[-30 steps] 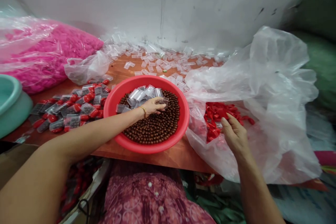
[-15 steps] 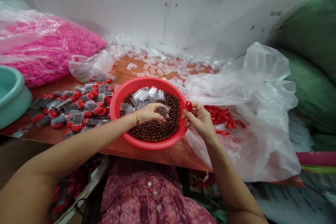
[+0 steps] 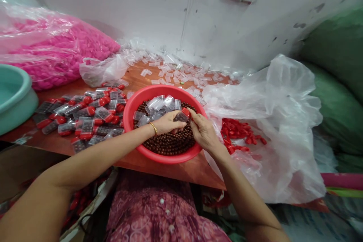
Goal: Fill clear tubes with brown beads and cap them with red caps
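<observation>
Over the red basin [image 3: 167, 159], my left hand [image 3: 167, 123] grips a small clear plastic case [image 3: 181, 117] with dark beads inside. My right hand [image 3: 202, 126] pinches a red cap [image 3: 186, 112] against the open end of that case; whether it is fully seated I cannot tell. Brown beads [image 3: 163, 145] fill the basin beneath both hands. Several clear cases without caps [image 3: 155, 104] lie on the beads toward the back of the basin.
Red-capped filled cases [image 3: 86, 128] are heaped left of the basin, near a teal tub [image 3: 17, 94] and a bag of pink pieces [image 3: 56, 49]. Clear cases [image 3: 181, 73] scatter along the wall. Loose red caps [image 3: 238, 130] lie on a crumpled plastic bag [image 3: 283, 121] at right.
My right hand has moved left from the basin's right rim, bringing the red cap onto the case in my left hand. The view has shifted slightly.
</observation>
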{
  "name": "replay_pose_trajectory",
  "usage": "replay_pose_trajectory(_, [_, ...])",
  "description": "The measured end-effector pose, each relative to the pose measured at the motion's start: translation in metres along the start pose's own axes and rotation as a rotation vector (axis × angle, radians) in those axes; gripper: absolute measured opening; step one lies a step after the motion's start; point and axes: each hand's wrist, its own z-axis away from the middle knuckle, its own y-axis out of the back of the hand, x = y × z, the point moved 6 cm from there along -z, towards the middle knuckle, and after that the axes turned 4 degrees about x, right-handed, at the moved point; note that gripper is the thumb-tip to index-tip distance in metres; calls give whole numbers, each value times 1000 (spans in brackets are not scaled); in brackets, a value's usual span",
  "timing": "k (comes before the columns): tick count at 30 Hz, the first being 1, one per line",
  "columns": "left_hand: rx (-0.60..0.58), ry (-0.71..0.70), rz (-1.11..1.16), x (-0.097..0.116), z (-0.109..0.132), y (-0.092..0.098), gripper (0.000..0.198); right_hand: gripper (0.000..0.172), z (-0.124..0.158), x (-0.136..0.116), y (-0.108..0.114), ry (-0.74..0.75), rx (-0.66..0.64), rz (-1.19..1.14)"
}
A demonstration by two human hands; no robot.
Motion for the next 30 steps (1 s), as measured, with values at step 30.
replay_pose_trajectory(30, [-126, -214, -1097, 7, 11, -14, 14, 84, -14, 1, -55, -415, -236, -730])
